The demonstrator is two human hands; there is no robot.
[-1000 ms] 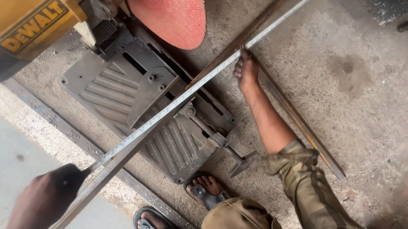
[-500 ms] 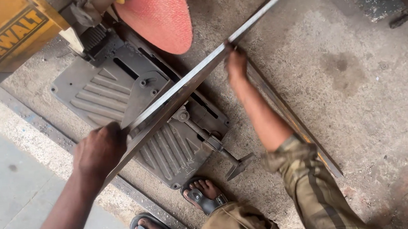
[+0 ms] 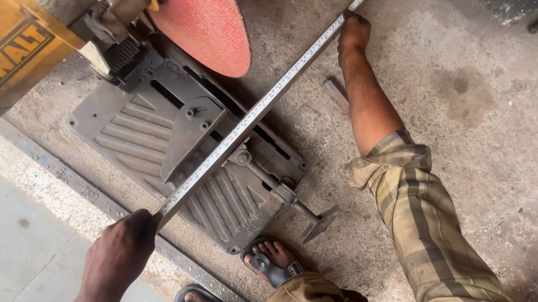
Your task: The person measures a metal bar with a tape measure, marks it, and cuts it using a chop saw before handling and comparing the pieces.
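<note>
Left hand (image 3: 120,256) low at frame's lower left, forearm rising from bottom edge, fingers curled shut, back of hand up. Right hand (image 3: 353,33) far out at upper right, arm straight, checked sleeve pushed above elbow, palm down, fingers pressed flat.

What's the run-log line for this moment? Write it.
left hand: grips tape measure | tape: stretched across chop saw base | plaid-sleeved person's hand: on tape farther along
</note>
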